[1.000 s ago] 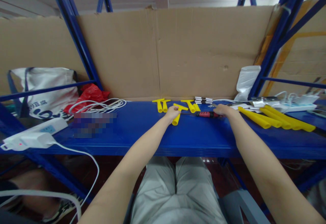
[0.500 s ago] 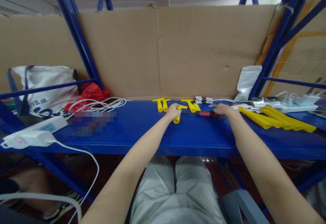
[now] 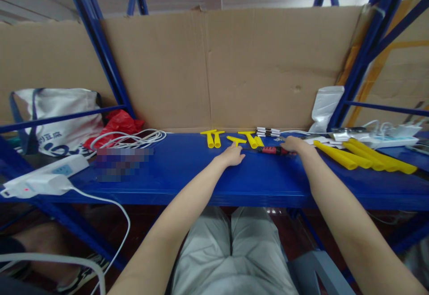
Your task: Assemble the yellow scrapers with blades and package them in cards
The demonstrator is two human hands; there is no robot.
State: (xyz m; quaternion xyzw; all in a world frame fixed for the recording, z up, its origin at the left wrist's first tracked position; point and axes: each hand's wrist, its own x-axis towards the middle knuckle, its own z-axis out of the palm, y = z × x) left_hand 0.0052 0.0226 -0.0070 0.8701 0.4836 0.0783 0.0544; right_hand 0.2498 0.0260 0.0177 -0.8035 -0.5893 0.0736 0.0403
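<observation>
My left hand [image 3: 233, 154] lies flat on the blue shelf [image 3: 201, 174] with its fingers stretched out. It covers the stem of a yellow T-shaped piece [image 3: 236, 140], and only the piece's crossbar shows beyond the fingertips. My right hand [image 3: 294, 144] is curled over the handle end of a red-and-black screwdriver [image 3: 272, 150], which lies on the shelf and points left toward my left hand.
More yellow T-pieces [image 3: 212, 136] and small white-and-black parts [image 3: 267, 131] lie by the cardboard back wall. Long yellow tubes [image 3: 362, 157] lie at the right, with a white pouch [image 3: 324, 106] and a power strip [image 3: 390, 139]. White cables [image 3: 132, 138], a red bag, a tote bag and power strips sit at the left.
My left hand has opened from a fist around the yellow T-piece and now lies flat, a little lower on the shelf. The right hand has stayed on the screwdriver.
</observation>
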